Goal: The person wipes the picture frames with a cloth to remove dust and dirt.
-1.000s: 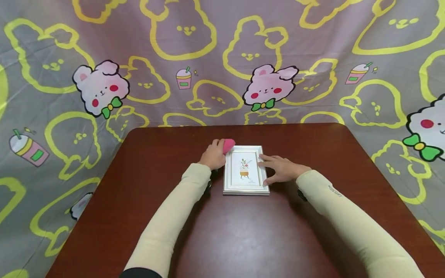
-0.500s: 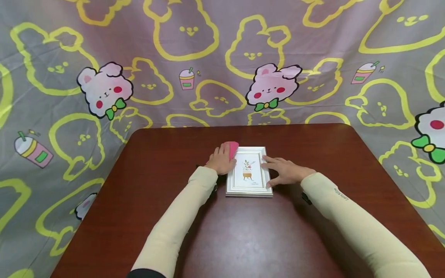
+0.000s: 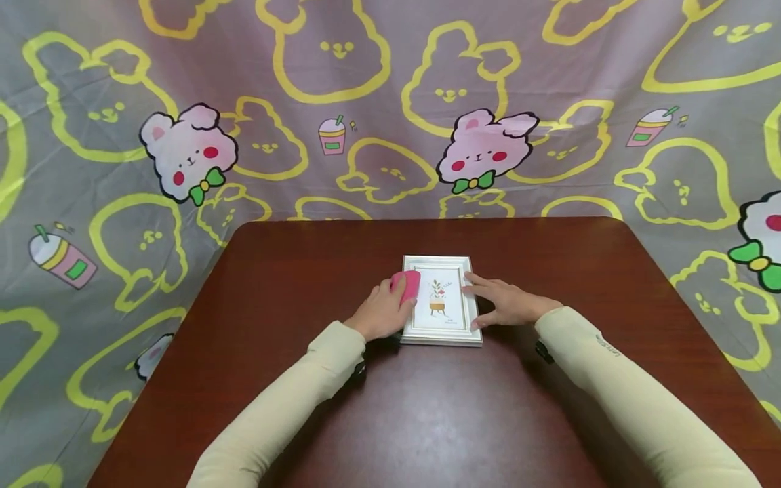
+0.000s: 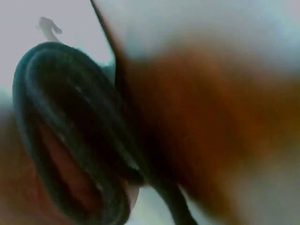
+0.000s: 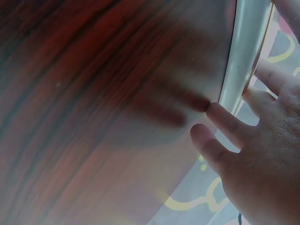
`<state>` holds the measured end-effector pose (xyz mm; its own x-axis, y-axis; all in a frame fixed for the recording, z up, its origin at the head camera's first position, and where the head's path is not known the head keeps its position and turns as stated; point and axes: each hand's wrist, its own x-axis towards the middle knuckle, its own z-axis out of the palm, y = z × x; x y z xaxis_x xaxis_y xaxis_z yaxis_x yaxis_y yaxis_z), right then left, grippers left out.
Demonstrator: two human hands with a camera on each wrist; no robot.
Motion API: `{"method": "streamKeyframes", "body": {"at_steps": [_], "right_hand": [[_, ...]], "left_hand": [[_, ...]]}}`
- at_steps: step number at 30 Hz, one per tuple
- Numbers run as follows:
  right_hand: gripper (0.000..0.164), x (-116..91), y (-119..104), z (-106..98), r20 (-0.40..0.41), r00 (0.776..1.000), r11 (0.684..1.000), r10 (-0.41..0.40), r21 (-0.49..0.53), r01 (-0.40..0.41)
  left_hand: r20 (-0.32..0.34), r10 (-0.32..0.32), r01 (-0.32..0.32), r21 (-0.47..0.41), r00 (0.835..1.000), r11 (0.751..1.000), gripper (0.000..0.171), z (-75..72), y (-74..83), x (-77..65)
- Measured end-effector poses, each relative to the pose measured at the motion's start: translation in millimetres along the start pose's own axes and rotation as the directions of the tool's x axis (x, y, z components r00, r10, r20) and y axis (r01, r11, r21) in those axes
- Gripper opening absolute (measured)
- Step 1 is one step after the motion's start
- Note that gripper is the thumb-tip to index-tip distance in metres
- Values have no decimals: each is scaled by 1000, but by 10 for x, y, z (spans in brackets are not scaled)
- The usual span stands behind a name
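A white picture frame [image 3: 442, 339] with a drawing of a potted plant lies flat on the brown table [image 3: 518, 407]. My left hand [image 3: 379, 313] holds a soft-looking pink cloth [image 3: 405, 288] against the left border of the picture frame, with the fingers over it and the thumb side at the glass. At the opposite side, my right hand [image 3: 503, 300] rests its spread, fairly straight fingers on the right border. Its fingertips [image 5: 202, 133] show at the rim and just beyond it in the right wrist view. The left wrist view is blurred and hides the cloth.
A dark looped cord [image 4: 70, 126] fills much of the left wrist view. Behind the table's far edge hangs a grey curtain [image 3: 378, 81] with yellow bear outlines and pink rabbit heads, which also runs along both sides.
My left hand has drawn the pink cloth from the frame's upper left corner down along its left border, toward me. My right hand has stayed at the right border. The head view has shifted slightly.
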<state>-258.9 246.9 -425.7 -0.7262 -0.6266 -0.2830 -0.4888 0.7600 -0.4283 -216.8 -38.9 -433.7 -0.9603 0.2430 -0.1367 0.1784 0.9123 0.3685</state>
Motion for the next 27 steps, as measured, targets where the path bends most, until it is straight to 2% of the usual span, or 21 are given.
{"method": "streamKeyframes", "body": {"at_steps": [4,7,9,11,13,14,16,19,21,23,27], "right_hand": [[86,-19,27,-29,-23,1000,1000,-20,8,21],[86,-10,37,-35,-27,999,999,-33,13,33],[87,2,39,-35,-22,999,999,-38,11,38],[88,14,33,-40,-16,999,999,-37,7,37],[88,19,24,-48,-15,999,999,-33,4,33],[88,19,19,-51,-15,999,1000,-29,2,29],[87,16,8,-57,-16,1000,1000,-22,2,22],[87,12,-11,-47,-12,1000,1000,-27,-2,27],[86,12,-24,-33,-18,999,999,-35,-8,34],[85,15,-35,-16,-30,999,999,-38,-14,37],[84,22,-55,11,-48,999,1000,-16,-18,16]], "left_hand": [[-37,43,-41,71,998,997,56,-19,8,-148],[-90,123,-106,168,988,980,52,-20,2,-176],[-123,214,-182,229,969,956,51,-3,-12,-156],[-139,309,-266,260,941,928,50,17,-32,-102],[-144,369,-324,261,918,909,49,33,-56,-15],[-148,379,-337,250,913,908,49,36,-68,40],[-154,349,-317,201,924,927,50,48,-98,170],[-158,228,-211,116,961,971,53,71,-134,359],[-161,146,-132,94,976,987,55,95,-147,479],[-160,103,-87,104,982,991,56,111,-143,580],[-165,79,-59,125,983,990,55,109,-110,721]]}}
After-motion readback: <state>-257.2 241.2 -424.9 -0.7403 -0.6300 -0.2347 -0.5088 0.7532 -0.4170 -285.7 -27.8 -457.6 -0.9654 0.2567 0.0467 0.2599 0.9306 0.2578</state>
